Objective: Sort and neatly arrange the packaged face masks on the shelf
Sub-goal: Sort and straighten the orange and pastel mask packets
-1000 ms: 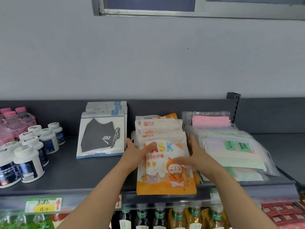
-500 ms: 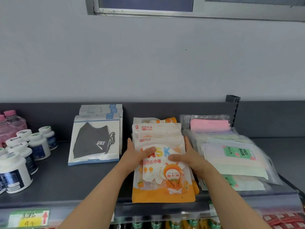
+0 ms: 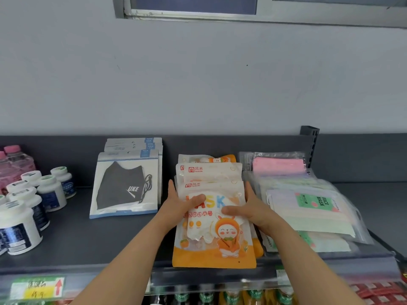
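Fingers [image 3: 196, 199] of the left hand [image 3: 179, 205] hide lettering on the orange pack [image 3: 211, 257].

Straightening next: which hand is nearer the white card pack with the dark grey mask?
Left: the left hand sits right of that pack, the right hand farther right, across the orange plastic pouch.

A single wide-angle camera, worn on the person's head, gives the only view. It stands close in front of the shelf [image 3: 88, 238], facing it squarely and looking forward and slightly down. The orange mask pack [image 3: 211, 249] lies just below mid-frame, with the left hand [image 3: 179, 205] and right hand [image 3: 253, 211] reaching in from the bottom edge. The upper half takes in the wall [image 3: 198, 84] and a window frame [image 3: 220, 15], and the bottom rim catches bottles [image 3: 231, 297] on the tier beneath.
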